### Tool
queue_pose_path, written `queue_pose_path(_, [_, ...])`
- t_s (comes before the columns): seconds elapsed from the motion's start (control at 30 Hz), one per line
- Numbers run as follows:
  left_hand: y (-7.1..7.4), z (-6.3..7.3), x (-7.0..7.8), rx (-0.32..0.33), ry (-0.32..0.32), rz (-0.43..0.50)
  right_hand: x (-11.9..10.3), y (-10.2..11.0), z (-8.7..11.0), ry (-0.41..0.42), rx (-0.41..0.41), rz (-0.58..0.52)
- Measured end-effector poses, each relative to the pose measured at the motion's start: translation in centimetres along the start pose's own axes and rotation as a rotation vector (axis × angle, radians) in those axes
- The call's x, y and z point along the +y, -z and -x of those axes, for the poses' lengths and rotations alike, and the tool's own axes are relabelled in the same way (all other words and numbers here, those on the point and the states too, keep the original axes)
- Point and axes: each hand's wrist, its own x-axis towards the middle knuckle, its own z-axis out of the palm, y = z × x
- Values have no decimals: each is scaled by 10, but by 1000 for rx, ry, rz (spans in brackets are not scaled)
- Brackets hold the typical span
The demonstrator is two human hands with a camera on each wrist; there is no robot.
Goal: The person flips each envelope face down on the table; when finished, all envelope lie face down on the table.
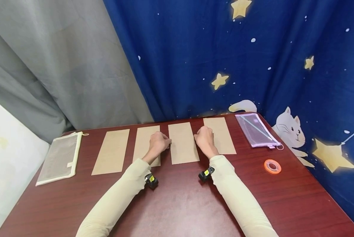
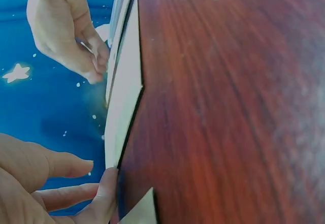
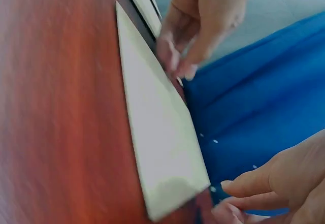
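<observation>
Flat on the table lie several tan rectangular cards in a row. My left hand (image 1: 159,143) is over the second card from the left (image 1: 140,144), its fingertips at the left edge of the third card (image 1: 184,144). In the left wrist view, a finger (image 2: 107,188) touches that card's edge while the other fingers stand apart from it. My right hand (image 1: 205,140) is at the third card's right edge, partly covering the rightmost card (image 1: 224,135). In the right wrist view, its loosely bent fingers (image 3: 249,183) are beside a card corner, gripping nothing visible.
A cream-edged mesh zip pouch (image 1: 59,158) lies at the left, beside the leftmost card (image 1: 111,151). At the right are a purple mesh pouch (image 1: 255,130) with a slim pale-blue item inside and an orange ring-shaped roll (image 1: 272,166). Curtains (image 1: 180,59) hang behind the dark red table (image 1: 177,197).
</observation>
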Motion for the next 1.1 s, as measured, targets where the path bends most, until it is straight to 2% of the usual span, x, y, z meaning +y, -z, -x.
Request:
queue_pose_path(0.07, [3, 1, 1, -9, 30, 18, 2, 5, 0, 32, 62, 42])
queue_pose_path(0.13, [6, 1, 2, -6, 49, 38, 4, 9, 0, 53, 75, 105])
queue_pose_path(0.33, [11, 1, 8, -15, 39, 73, 10, 9, 4, 47, -9, 333])
queue_pose_path(0.5, [9, 6, 18, -77, 22, 152, 10, 4, 4, 44, -61, 516])
queue_pose_path(0.6, [6, 11, 27, -111, 31, 197, 9, 4, 3, 45, -84, 586])
queue_pose_path(0.73, [1, 14, 39, -195, 61, 314, 8, 4, 1, 58, -88, 648])
queue_pose_path(0.87, [-2, 16, 48, -313, 126, 467, 9, 2, -1, 72, -94, 697])
queue_pose_path(1.0, [-7, 16, 54, -415, 164, 549, 10, 2, 1, 95, -105, 717])
queue_pose_path(1.1, [-11, 13, 58, -465, 191, 608, 11, 4, 5, 153, -78, 731])
